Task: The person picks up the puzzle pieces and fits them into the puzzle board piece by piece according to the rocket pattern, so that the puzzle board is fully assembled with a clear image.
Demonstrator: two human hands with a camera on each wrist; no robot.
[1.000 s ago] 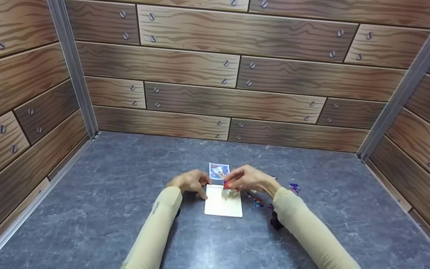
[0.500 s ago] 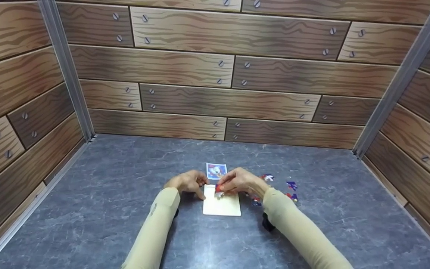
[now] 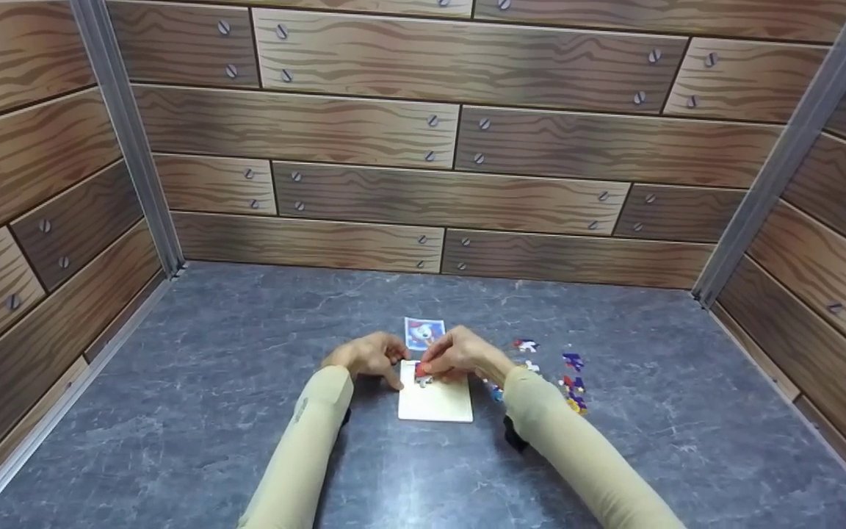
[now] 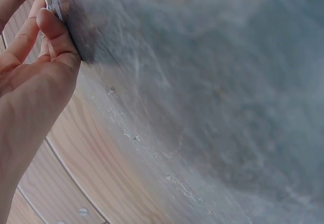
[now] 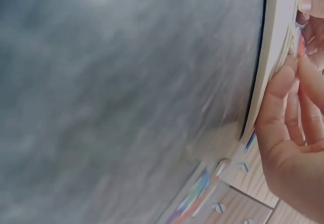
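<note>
A pale rectangular puzzle board lies flat on the grey table. My left hand is at its upper left corner, thumb and fingers touching the edge. In the left wrist view the left hand shows relaxed fingers beside the board's edge. My right hand pinches a red and white jigsaw piece at the board's upper left part. The right wrist view shows the right hand low over the board, with the piece mostly hidden by fingers.
A printed picture card with a white cartoon figure lies just behind the board. Several loose jigsaw pieces are scattered to the right, some partly behind my right forearm. Wood-patterned walls enclose the table.
My right hand has moved left across the board with the red piece and lowered it toward the upper left corner. The left hand has stayed at the corner.
</note>
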